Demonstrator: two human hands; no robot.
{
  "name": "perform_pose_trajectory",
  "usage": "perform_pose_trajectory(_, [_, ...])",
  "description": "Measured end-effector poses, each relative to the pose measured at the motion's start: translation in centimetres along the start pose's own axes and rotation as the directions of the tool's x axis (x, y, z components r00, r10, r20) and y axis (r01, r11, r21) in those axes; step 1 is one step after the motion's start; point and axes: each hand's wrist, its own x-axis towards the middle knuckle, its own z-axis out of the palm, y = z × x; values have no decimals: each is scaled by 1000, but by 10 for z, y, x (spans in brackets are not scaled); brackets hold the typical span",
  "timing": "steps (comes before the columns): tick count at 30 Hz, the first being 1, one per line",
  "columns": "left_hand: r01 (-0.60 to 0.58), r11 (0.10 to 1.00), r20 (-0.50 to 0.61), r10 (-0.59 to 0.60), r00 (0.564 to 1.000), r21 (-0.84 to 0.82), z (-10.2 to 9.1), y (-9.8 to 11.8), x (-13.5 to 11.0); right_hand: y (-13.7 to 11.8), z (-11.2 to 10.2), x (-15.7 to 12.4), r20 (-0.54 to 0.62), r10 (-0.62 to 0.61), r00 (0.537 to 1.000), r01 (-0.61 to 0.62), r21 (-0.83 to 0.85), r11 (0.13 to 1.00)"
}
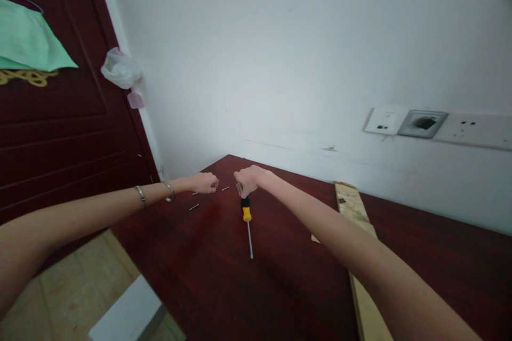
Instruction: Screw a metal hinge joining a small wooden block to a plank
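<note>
My left hand (pixel 207 183) is closed, its fingers curled over the far left part of the table. Whatever it may hold is hidden. Close by lie a few loose screws (pixel 194 206), thin and metallic. My right hand (pixel 249 180) is closed too, with a small shiny piece (pixel 239 189) at its fingers, too small to name. Just below that hand is a screwdriver (pixel 247 214) with a black and yellow handle, its shaft pointing toward me. The hand covers the handle's far end, and whether it touches the handle is unclear.
The dark red table (pixel 224 277) meets a white wall with sockets (pixel 420 123). A wooden board (pixel 360 213) lies on the right, partly behind my right forearm. At the lower left, a white box (pixel 128 311) stands beside the table, and a dark red door (pixel 72 133) is beyond.
</note>
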Motion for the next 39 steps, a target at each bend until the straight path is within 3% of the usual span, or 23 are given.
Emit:
perform_pose_trajectory(7, [-93,994,-40,91,995,-50,-16,35,38,40,-32,-95,-147,174,974,-180,-25,983])
perform_pose_trajectory(13, [-277,945,-118,260,958,-174,-70,92,92,62,-39,-174,-211,358,909,-371,-22,928])
perform_pose_trajectory(16, [-383,884,-257,318,913,-267,-99,129,121,66,-30,-206,-233,429,873,-441,1,898])
perform_pose_trajectory(19, [-462,811,-448,284,848,-359,-114,169,139,66,-15,-235,-223,507,833,-513,36,858])
perform_pose_trajectory(22, [-516,708,-540,222,812,-483,-109,206,144,61,2,-258,-180,586,790,-583,74,809])
perform_pose_trajectory(27, [-529,514,-461,267,846,-675,-78,252,145,48,32,-284,-130,657,743,-640,150,753])
perform_pose_trajectory(34, [-362,340,-264,302,916,-868,-60,276,148,38,67,-299,-121,694,710,-663,218,716])
perform_pose_trajectory(39, [-275,123,-200,422,884,-954,-61,290,137,37,79,-303,-122,703,701,-666,243,706])
